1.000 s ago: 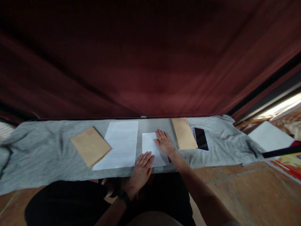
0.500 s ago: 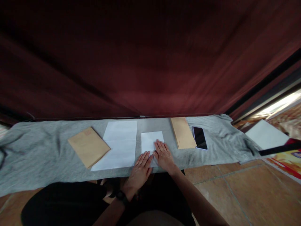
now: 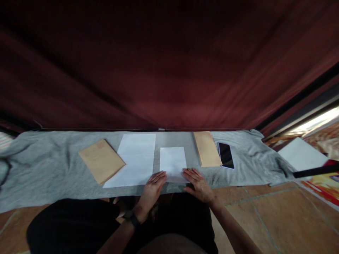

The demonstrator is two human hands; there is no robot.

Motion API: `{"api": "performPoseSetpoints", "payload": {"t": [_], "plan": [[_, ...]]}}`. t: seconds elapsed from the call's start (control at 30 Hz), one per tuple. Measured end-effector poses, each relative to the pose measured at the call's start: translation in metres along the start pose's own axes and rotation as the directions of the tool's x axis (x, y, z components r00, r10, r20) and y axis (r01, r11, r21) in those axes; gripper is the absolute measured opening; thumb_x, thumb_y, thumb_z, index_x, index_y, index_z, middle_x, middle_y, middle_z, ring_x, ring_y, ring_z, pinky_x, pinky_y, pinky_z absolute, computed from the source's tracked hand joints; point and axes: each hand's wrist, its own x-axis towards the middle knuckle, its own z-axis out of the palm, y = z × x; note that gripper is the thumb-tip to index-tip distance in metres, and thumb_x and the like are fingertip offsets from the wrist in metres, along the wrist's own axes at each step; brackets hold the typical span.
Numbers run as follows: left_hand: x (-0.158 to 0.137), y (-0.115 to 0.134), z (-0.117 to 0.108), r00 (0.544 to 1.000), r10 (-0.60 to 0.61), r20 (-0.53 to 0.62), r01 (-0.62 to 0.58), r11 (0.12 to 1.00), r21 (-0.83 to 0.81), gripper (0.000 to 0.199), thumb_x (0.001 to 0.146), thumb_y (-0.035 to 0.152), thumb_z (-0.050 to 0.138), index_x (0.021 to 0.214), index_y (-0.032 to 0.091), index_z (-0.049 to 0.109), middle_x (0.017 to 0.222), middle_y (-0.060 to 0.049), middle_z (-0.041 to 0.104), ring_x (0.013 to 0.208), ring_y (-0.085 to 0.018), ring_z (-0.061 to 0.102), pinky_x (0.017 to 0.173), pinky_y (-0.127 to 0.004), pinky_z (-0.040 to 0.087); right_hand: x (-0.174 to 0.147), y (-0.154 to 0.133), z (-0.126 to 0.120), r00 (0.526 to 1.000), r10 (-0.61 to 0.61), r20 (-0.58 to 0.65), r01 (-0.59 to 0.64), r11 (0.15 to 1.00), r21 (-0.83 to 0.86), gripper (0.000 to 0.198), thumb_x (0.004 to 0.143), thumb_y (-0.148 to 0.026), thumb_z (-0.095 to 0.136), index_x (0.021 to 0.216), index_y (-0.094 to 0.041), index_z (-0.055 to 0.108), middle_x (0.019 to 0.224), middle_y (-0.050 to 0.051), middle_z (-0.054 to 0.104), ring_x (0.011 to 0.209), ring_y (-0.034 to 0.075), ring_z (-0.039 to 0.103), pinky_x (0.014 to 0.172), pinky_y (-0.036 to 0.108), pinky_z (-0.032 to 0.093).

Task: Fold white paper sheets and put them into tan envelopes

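Observation:
A small white sheet of paper [image 3: 172, 160], apparently folded, lies flat on the grey cloth. At its lower left corner rests my left hand [image 3: 153, 187], fingers stretched out and close together. My right hand [image 3: 198, 185] touches the lower right edge with its fingertips, fingers extended and thumb apart. Neither hand grips anything. To the left lies a larger white sheet [image 3: 137, 160], with a stack of brown envelopes [image 3: 102, 160] covering part of its left side. Another stack of brown envelopes [image 3: 208, 150] sits to the right of the small paper.
A phone [image 3: 226, 155] with a dark screen lies against the right envelopes. The grey cloth [image 3: 254, 158] covers a long narrow surface, backed by a dark red curtain [image 3: 169, 70]. At far right are a white board-like sheet [image 3: 302, 152] and tiled floor [image 3: 299, 211].
My hands have moved apart from the middle of the small paper, the left one leftward, the right one rightward and down. More of the paper now shows.

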Motion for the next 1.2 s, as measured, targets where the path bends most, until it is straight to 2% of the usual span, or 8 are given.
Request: {"api": "performPoseSetpoints", "payload": {"t": [0.2, 0.3, 0.47, 0.6, 0.7, 0.93, 1.03, 1.2], "plan": [[-0.009, 0.01, -0.006, 0.998, -0.046, -0.043, 0.039, 0.987, -0.154, 0.031, 0.103, 0.029, 0.041, 0.116, 0.026, 0.069, 0.124, -0.003, 0.071, 0.118, -0.02, 0.065, 0.104, -0.041, 0.055, -0.009, 0.004, 0.01, 0.991, 0.039, -0.124, -0.023, 0.991, 0.128, 0.038, 0.098, -0.019, 0.05, 0.132, -0.031, 0.063, 0.127, 0.002, 0.07, 0.12, 0.019, 0.063, 0.112, 0.048, 0.044], [-0.014, 0.011, -0.004, 0.993, -0.085, -0.081, 0.07, 0.981, -0.179, 0.028, 0.103, 0.032, 0.044, 0.113, 0.026, 0.069, 0.122, -0.003, 0.072, 0.117, -0.02, 0.065, 0.103, -0.041, 0.055, -0.011, 0.002, 0.015, 0.977, 0.104, -0.184, -0.07, 0.981, 0.183, 0.031, 0.1, -0.024, 0.05, 0.125, -0.03, 0.067, 0.119, 0.003, 0.073, 0.112, 0.021, 0.066, 0.103, 0.046, 0.05], [-0.005, 0.005, 0.0, 0.976, -0.173, -0.132, 0.145, 0.969, -0.199, 0.026, 0.101, 0.035, 0.046, 0.107, 0.025, 0.07, 0.117, -0.004, 0.073, 0.111, -0.022, 0.067, 0.099, -0.042, 0.056, -0.001, 0.004, 0.017, 0.969, 0.184, -0.162, -0.156, 0.973, 0.17, 0.027, 0.102, -0.034, 0.047, 0.111, -0.027, 0.071, 0.113, 0.005, 0.074, 0.105, 0.023, 0.067, 0.093, 0.042, 0.052], [0.008, 0.003, 0.003, 0.928, -0.315, -0.2, 0.268, 0.935, -0.232, 0.03, 0.1, 0.044, 0.048, 0.096, 0.023, 0.07, 0.095, -0.004, 0.075, 0.091, -0.021, 0.071, 0.084, -0.038, 0.06, 0.014, 0.012, 0.021, 0.941, 0.278, -0.193, -0.253, 0.956, 0.146, 0.033, 0.103, -0.041, 0.044, 0.094, -0.024, 0.071, 0.095, 0.005, 0.074, 0.091, 0.022, 0.068, 0.083, 0.037, 0.054], [0.016, 0.002, 0.005, 0.897, -0.385, -0.215, 0.333, 0.911, -0.242, 0.032, 0.1, 0.045, 0.047, 0.088, 0.022, 0.068, 0.087, -0.004, 0.074, 0.082, -0.02, 0.07, 0.073, -0.033, 0.058, 0.026, 0.013, 0.025, 0.919, 0.333, -0.212, -0.315, 0.942, 0.114, 0.036, 0.103, -0.043, 0.041, 0.094, -0.025, 0.07, 0.088, 0.004, 0.073, 0.083, 0.022, 0.069, 0.075, 0.034, 0.054], [0.036, 0.002, 0.002, 0.871, -0.449, -0.197, 0.441, 0.893, -0.088, 0.03, 0.1, 0.04, 0.048, 0.088, 0.02, 0.067, 0.081, -0.005, 0.072, 0.075, -0.02, 0.068, 0.068, -0.03, 0.051, 0.046, 0.007, 0.027, 0.851, 0.479, -0.215, -0.493, 0.87, -0.017, 0.034, 0.103, -0.042, 0.043, 0.092, -0.027, 0.072, 0.084, 0.003, 0.076, 0.074, 0.021, 0.072, 0.063, 0.028, 0.05], [0.047, 0.004, -0.003, 0.863, -0.488, -0.13, 0.496, 0.868, 0.028, 0.028, 0.101, 0.036, 0.047, 0.091, 0.019, 0.067, 0.085, -0.006, 0.073, 0.078, -0.02, 0.069, 0.07, -0.029, 0.049, 0.056, 0.004, 0.02, 0.807, 0.576, -0.13, -0.588, 0.805, -0.085, 0.032, 0.102, -0.041, 0.045, 0.097, -0.027, 0.073, 0.085, 0.004, 0.077, 0.076, 0.02, 0.073, 0.065, 0.026, 0.049], [0.066, 0.007, -0.01, 0.8, -0.6, 0.002, 0.59, 0.786, 0.183, 0.032, 0.103, 0.038, 0.042, 0.104, 0.02, 0.068, 0.089, -0.006, 0.075, 0.081, -0.019, 0.071, 0.068, -0.026, 0.046, 0.074, 0.0, 0.009, 0.731, 0.682, 0.002, -0.671, 0.72, -0.174, 0.033, 0.103, -0.044, 0.044, 0.109, -0.026, 0.071, 0.094, 0.004, 0.078, 0.087, 0.02, 0.074, 0.072, 0.024, 0.048]]}}
